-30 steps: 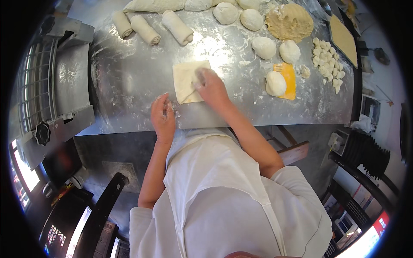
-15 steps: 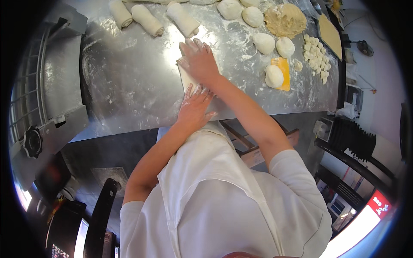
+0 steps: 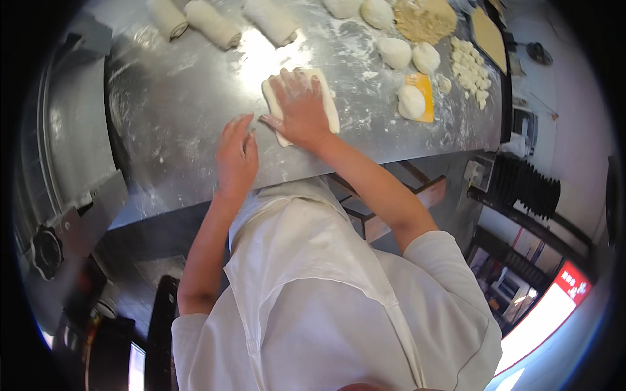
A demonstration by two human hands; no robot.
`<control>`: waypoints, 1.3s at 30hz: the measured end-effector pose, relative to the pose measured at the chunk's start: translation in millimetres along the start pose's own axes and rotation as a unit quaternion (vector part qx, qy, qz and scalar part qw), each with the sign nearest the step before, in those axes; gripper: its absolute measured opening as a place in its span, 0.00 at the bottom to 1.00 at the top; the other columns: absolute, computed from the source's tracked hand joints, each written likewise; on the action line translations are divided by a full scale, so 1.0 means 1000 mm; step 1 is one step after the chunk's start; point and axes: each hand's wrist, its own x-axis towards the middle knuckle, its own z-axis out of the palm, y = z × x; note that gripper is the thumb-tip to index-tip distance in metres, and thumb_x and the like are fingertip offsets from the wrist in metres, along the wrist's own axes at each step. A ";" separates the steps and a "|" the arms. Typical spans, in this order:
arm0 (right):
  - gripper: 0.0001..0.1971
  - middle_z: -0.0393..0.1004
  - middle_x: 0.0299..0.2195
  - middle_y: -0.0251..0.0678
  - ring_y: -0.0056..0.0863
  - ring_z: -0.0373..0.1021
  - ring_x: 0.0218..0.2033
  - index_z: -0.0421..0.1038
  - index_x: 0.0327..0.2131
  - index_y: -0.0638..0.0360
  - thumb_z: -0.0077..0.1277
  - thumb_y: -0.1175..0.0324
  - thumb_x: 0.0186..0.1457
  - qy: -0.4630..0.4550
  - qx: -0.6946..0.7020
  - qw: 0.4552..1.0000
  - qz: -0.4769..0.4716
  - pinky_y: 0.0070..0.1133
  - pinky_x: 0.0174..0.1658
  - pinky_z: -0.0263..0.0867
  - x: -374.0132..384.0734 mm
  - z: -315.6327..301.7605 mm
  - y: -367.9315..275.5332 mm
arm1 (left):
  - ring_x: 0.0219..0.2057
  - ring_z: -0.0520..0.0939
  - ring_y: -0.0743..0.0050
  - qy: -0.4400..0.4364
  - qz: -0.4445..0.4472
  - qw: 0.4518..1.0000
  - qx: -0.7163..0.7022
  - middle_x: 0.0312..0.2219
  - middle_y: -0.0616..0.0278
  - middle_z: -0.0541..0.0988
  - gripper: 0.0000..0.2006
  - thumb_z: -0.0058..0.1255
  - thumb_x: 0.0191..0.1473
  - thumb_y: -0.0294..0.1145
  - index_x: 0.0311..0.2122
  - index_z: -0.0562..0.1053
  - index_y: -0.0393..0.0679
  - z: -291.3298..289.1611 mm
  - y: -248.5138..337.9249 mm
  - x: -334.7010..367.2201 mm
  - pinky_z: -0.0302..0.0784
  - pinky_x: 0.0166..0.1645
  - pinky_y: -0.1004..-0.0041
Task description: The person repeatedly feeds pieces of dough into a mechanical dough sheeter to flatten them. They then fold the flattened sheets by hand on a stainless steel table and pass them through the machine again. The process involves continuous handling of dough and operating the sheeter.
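Note:
A flattened sheet of white dough (image 3: 331, 112) lies on the floured metal table (image 3: 189, 117), near its front edge. My right hand (image 3: 300, 107) presses down flat on it, fingers stretched forward and thumb out to the left, covering most of the sheet. To the left of the dough, my left hand (image 3: 237, 153) hovers near the table, apart from the sheet; its fingers are held loosely out with the thumb separate, and nothing is in it. Beyond the sheet rest three rolled dough pieces (image 3: 270, 23).
Several dough balls (image 3: 395, 53) sit at the right, one on a yellow scraper (image 3: 426, 98). Behind them lie a tan dough mass (image 3: 425, 19) and a heap of small dough pieces (image 3: 469, 68). A machine with a black knob (image 3: 47, 252) stands at the left.
My left hand has lifted off the dough and moved left. My right hand has shifted to lie flat over the sheet, which now shows wider around it. The whole view has shifted slightly.

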 end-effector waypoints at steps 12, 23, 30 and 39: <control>0.16 0.76 0.50 0.46 0.46 0.71 0.52 0.75 0.50 0.60 0.55 0.67 0.58 0.242 0.286 0.901 0.217 0.34 0.57 0.64 -0.086 -0.008 0.104 | 0.52 0.75 0.45 -0.269 -0.033 0.944 0.190 0.51 0.47 0.75 0.36 0.64 0.53 0.44 0.64 0.65 0.42 0.069 0.038 0.141 0.72 0.56 0.53; 0.05 0.76 0.30 0.39 0.44 0.71 0.36 0.77 0.33 0.54 0.55 0.77 0.52 0.304 0.242 0.906 0.168 0.36 0.40 0.67 -0.107 0.006 0.149 | 0.32 0.79 0.67 -0.267 -0.055 0.950 0.154 0.31 0.52 0.78 0.12 0.62 0.56 0.31 0.43 0.75 0.38 0.049 0.079 0.122 0.74 0.38 0.66; 0.08 0.76 0.32 0.37 0.42 0.71 0.36 0.77 0.35 0.52 0.56 0.74 0.49 0.257 0.250 0.922 0.148 0.37 0.40 0.65 -0.117 0.004 0.159 | 0.34 0.80 0.61 -0.064 0.151 0.975 0.148 0.35 0.51 0.78 0.13 0.61 0.55 0.29 0.43 0.72 0.39 0.106 0.151 0.170 0.75 0.38 0.63; 0.09 0.77 0.33 0.39 0.44 0.72 0.37 0.77 0.34 0.54 0.56 0.75 0.47 0.233 0.318 0.919 0.013 0.38 0.42 0.66 -0.137 0.020 0.191 | 0.40 0.79 0.51 -0.107 0.124 0.931 0.327 0.39 0.53 0.71 0.11 0.51 0.52 0.25 0.42 0.68 0.45 0.288 0.120 0.122 0.80 0.39 0.54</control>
